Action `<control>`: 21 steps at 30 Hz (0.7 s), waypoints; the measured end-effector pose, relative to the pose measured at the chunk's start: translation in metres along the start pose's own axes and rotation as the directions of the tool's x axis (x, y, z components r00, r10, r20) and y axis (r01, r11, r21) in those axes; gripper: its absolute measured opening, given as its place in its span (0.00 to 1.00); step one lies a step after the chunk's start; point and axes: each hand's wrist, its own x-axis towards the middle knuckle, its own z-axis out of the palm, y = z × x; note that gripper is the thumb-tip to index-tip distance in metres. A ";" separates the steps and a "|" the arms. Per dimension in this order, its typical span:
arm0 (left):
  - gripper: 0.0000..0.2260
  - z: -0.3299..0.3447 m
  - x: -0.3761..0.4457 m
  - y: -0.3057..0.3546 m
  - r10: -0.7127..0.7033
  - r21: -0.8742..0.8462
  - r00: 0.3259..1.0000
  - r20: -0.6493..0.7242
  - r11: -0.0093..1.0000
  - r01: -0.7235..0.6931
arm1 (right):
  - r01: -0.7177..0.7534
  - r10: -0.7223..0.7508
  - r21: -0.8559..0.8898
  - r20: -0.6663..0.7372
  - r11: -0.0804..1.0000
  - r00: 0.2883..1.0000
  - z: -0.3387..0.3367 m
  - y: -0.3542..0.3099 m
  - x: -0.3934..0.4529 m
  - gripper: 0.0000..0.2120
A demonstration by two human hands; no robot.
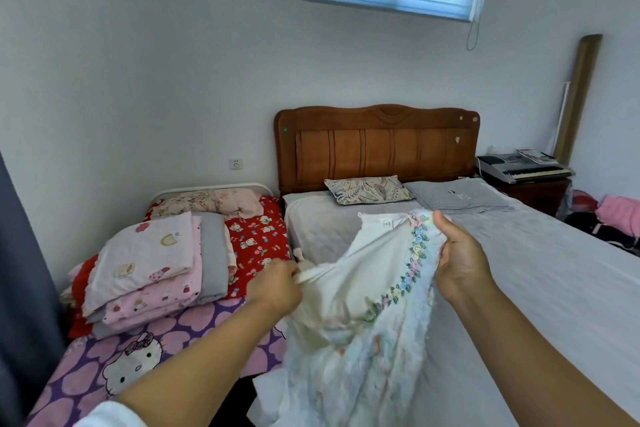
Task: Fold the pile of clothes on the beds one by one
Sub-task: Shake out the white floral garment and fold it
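I hold the white dress [367, 305] up in the air between my two hands, above the near part of the big bed [540, 281], and its lower part hangs down in front of me. My left hand [277, 288] is closed in a pinch on a thin strap or edge at the left side, and my right hand [460, 260] is closed as a fist around the neckline, where the coloured flower trim [408, 274] runs, thumb up. I think the step now is to find the two shoulders and spread the dress flat. To do it well, I should move my hands apart until the top edge is tight and level, because now the cloth is bunched and twisted between them. To the right of my right hand the grey sheet is wide and free, so there is good room to lay the dress down. To the left of my left hand is the small bed [166, 350] with the stack of folded bedding [152, 267], and the gap between the beds is under my left arm; the hem could slip into it.
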 end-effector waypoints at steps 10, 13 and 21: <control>0.09 -0.034 0.018 -0.017 -0.420 -0.550 0.876 0.237 0.686 0.477 | 0.145 -0.140 -0.114 0.050 0.983 0.989 -0.014 0.004 -0.001 0.06; 0.13 -0.032 0.017 0.000 -0.383 -0.772 0.834 0.397 0.353 0.529 | 0.220 -0.213 -0.227 0.056 0.949 0.975 -0.017 0.006 0.003 0.06; 0.12 -0.033 0.014 0.030 -0.173 -0.879 0.931 0.321 0.311 0.361 | 0.170 -0.152 -0.210 0.100 0.963 0.983 -0.026 -0.006 0.002 0.05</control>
